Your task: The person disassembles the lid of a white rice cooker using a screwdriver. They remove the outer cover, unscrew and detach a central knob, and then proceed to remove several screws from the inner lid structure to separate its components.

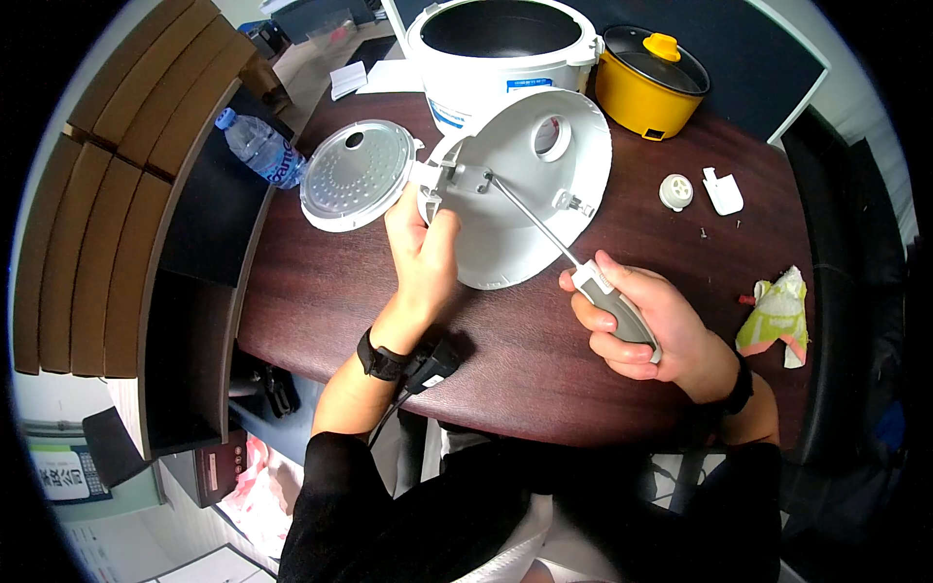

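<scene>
My left hand [425,251] grips the edge of a white rice cooker lid shell [496,238], held tilted with its hollow inside toward me. In my right hand [651,325] is a screwdriver [614,309] with a grey and white handle, fingers wrapped round it. Its long shaft reaches up and left, and the tip is at a small bracket inside the shell, near the hinge side. Whether the tip sits in a screw is too small to tell. Left of the shell lies a round perforated inner lid [358,180].
Behind the shell stands the white cooker body [505,73], with a yellow electric pot [649,87] beside it. A round white valve part [675,192], a white plastic piece [722,191], tiny screws and a crumpled wrapper [777,316] lie on the right. A water bottle [260,148] is far left.
</scene>
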`<act>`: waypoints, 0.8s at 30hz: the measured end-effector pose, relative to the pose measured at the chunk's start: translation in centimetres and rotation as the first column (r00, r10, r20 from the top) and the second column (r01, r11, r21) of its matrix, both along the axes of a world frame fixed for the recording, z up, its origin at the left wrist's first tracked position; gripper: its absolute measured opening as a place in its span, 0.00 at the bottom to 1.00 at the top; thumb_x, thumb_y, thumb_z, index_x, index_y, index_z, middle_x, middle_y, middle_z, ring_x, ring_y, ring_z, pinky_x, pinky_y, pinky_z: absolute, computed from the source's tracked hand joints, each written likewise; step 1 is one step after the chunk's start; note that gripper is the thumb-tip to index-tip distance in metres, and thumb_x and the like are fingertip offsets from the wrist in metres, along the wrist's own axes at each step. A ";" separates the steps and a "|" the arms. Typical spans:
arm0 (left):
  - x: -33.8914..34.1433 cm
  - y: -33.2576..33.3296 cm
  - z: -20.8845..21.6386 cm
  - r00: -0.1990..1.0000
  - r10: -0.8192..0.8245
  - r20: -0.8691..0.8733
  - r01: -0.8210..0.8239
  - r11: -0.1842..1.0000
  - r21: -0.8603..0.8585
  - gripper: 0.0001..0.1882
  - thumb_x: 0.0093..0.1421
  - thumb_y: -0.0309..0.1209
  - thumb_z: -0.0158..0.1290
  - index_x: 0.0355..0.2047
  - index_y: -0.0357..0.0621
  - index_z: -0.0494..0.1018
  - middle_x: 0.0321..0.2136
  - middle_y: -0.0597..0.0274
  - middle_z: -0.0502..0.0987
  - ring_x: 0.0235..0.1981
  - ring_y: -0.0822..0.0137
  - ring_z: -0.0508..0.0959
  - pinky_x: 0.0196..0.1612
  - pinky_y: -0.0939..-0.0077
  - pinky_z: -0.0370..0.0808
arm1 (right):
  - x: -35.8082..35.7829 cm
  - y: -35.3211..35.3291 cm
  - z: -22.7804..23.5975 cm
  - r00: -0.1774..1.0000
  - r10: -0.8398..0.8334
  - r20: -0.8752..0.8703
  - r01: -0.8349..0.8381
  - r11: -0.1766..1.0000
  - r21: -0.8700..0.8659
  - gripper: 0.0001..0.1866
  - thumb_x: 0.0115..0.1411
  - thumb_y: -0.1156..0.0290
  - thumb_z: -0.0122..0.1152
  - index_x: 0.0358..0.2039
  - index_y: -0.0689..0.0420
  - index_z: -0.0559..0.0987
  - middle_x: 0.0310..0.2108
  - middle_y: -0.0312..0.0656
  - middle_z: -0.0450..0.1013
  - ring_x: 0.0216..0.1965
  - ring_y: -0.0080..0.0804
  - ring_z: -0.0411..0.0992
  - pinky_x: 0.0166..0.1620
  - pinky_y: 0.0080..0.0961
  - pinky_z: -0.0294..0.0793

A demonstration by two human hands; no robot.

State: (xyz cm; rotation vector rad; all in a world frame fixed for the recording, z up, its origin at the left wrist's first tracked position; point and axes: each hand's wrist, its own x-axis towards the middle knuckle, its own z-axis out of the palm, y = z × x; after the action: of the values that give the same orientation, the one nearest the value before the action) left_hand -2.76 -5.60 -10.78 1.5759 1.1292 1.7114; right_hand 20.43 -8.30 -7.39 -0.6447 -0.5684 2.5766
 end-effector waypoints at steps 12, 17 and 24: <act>-0.2 0.1 0.0 1.000 0.017 -0.025 -0.016 1.000 0.015 0.13 0.50 0.23 0.41 0.36 0.33 0.70 0.23 0.70 0.69 0.25 0.79 0.64 0.28 0.84 0.62 | 0.0 0.3 3.8 0.515 -0.663 0.544 -0.590 0.186 0.785 0.11 0.61 0.66 0.49 0.38 0.61 0.70 0.21 0.54 0.71 0.23 0.51 0.71 0.28 0.38 0.69; 0.1 0.2 -0.1 0.999 0.023 -0.025 -0.022 0.999 0.034 0.12 0.51 0.24 0.42 0.36 0.33 0.70 0.23 0.71 0.68 0.24 0.79 0.64 0.28 0.85 0.61 | 0.0 -0.5 1.7 0.804 -0.225 0.551 -0.258 0.702 0.664 0.15 0.68 0.61 0.35 0.43 0.59 0.66 0.19 0.35 0.64 0.10 0.18 0.60 0.11 0.14 0.58; -0.1 0.3 -0.4 0.998 0.031 -0.060 -0.029 0.999 0.034 0.12 0.52 0.26 0.42 0.35 0.34 0.70 0.23 0.71 0.68 0.23 0.80 0.63 0.26 0.85 0.60 | -0.2 -0.7 -1.0 0.999 -0.020 -0.027 0.020 1.000 0.003 0.23 0.68 0.54 0.28 0.47 0.61 0.63 0.21 0.38 0.61 0.08 0.20 0.55 0.08 0.16 0.55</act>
State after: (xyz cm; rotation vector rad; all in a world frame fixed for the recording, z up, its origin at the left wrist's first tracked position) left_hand -2.88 -5.28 -11.14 1.6487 1.1650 1.7208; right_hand 20.24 -8.97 -8.38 -0.6104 -0.5550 2.5614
